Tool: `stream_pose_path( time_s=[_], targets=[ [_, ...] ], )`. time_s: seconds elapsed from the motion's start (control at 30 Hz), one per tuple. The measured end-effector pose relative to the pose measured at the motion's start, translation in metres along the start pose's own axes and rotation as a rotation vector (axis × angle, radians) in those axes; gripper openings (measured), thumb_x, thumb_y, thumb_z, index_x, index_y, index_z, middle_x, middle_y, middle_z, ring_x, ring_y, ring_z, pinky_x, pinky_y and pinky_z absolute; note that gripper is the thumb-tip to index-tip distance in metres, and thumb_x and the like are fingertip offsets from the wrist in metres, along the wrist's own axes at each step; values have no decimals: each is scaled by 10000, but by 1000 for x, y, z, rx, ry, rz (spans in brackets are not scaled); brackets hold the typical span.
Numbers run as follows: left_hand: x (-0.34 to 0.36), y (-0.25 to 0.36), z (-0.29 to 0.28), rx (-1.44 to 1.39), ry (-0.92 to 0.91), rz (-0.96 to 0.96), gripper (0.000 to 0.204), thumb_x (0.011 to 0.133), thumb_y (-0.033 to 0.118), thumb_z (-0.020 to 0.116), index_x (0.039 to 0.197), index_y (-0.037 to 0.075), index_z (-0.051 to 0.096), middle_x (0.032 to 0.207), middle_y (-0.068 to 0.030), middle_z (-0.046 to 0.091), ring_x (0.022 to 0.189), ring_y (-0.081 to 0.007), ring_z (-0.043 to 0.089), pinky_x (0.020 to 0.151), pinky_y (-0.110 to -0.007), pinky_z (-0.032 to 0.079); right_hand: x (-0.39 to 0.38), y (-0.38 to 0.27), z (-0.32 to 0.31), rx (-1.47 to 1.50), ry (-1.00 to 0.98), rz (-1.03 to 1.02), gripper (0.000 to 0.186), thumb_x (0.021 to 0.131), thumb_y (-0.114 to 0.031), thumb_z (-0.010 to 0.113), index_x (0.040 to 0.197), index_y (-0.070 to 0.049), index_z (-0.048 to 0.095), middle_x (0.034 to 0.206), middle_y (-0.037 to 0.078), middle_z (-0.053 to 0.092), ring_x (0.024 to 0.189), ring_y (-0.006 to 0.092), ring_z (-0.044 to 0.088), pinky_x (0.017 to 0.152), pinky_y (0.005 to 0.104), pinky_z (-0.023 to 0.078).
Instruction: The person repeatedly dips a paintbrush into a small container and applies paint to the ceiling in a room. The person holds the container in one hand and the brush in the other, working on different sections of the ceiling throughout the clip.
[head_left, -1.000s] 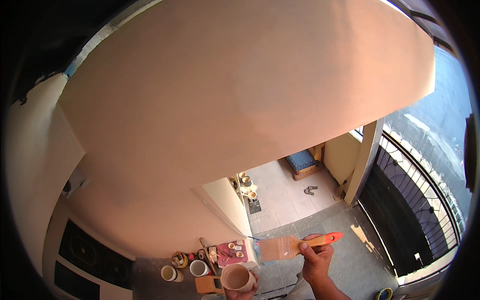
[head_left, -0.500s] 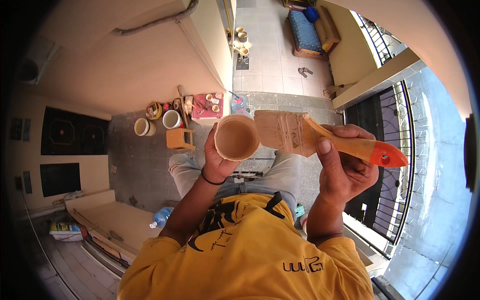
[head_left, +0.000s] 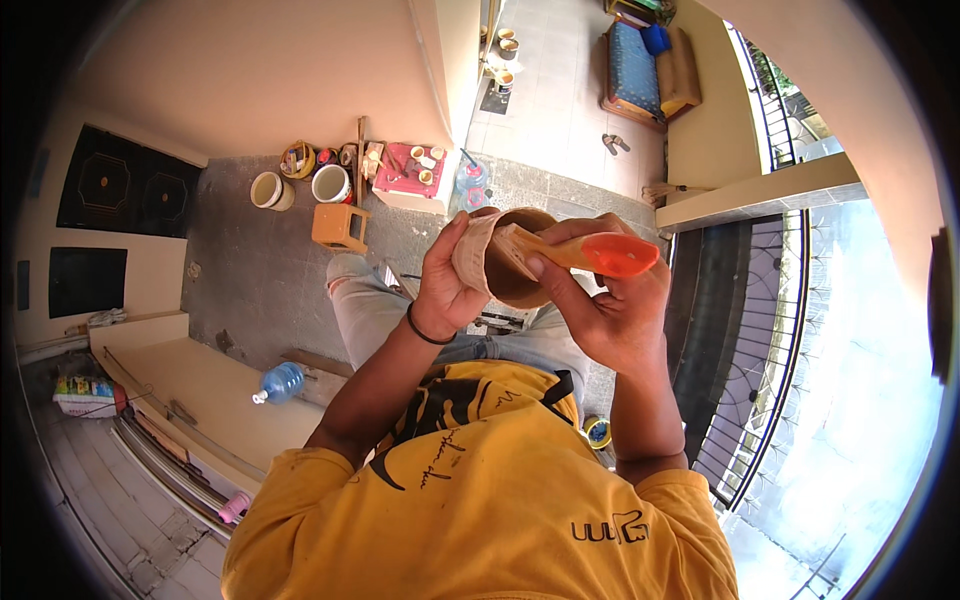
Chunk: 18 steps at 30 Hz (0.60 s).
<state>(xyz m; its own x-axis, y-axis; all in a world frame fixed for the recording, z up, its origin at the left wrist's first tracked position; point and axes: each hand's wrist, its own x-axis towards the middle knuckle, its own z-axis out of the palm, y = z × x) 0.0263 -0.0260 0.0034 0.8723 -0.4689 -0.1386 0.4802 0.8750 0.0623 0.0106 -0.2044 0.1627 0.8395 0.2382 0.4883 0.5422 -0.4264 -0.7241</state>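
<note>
My left hand (head_left: pixel 443 285) grips a beige-coated cup (head_left: pixel 470 250) by its side, with the cup tipped and its open mouth turned toward the right. My right hand (head_left: pixel 610 315) is closed on a wide paintbrush by its wooden handle with an orange-red end (head_left: pixel 620 255), and the brush head is inside the cup, mostly hidden by its wall and my fingers. Both hands are above my lap, in front of my yellow T-shirt (head_left: pixel 480 480). My legs in pale jeans (head_left: pixel 355 300) show beneath them, over the grey floor far below.
Below lie buckets (head_left: pixel 270 190), an orange stool (head_left: pixel 338 232), a red-topped box (head_left: pixel 400 170) with several cups and a water jug (head_left: pixel 470 185). A blue bottle (head_left: pixel 282 382) is lower left. A black gate (head_left: pixel 710 300) runs along the right; a sofa (head_left: pixel 632 70) stands beyond.
My view has swung down from the pink wall to my body. The brush has moved left from beside the cup into it, and the cup has tipped from facing up toward the right.
</note>
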Motion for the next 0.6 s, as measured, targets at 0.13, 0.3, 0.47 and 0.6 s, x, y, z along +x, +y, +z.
stream_pose_path(
  time_s=[0.13, 0.3, 0.47, 0.6],
  targets=[
    [-4, 4, -3, 3, 22, 17, 396, 1089, 334, 489, 1300, 21, 610, 1303, -177, 671, 1243, -294, 632, 1109, -460, 483, 4, 2, 11, -38, -33, -8, 171, 791, 31, 822, 942, 7, 744, 933, 102, 754, 778, 202, 687, 689, 311, 538],
    [-8, 6, 2, -34, 11, 7, 392, 1088, 333, 494, 1292, 18, 609, 1294, -179, 675, 1236, -289, 637, 1101, -452, 492, 5, 6, 19, -126, -78, -51, 193, 791, -30, 808, 965, -54, 728, 911, 67, 751, 716, 231, 644, 619, 339, 537],
    [-7, 7, -2, -77, -71, 6, 383, 1086, 331, 502, 1281, 20, 611, 1285, -182, 677, 1242, -290, 635, 1103, -451, 491, 2, 10, 28, -151, -69, -71, 192, 795, -67, 802, 969, -84, 725, 883, 58, 747, 677, 240, 633, 583, 350, 539],
    [-7, 8, -8, -70, -58, 21, 381, 1085, 329, 505, 1279, 19, 615, 1282, -180, 682, 1248, -296, 632, 1106, -460, 488, 3, 11, 26, -122, -21, -104, 197, 792, -49, 817, 966, -71, 728, 882, 50, 754, 683, 215, 646, 590, 322, 533]
  ],
)
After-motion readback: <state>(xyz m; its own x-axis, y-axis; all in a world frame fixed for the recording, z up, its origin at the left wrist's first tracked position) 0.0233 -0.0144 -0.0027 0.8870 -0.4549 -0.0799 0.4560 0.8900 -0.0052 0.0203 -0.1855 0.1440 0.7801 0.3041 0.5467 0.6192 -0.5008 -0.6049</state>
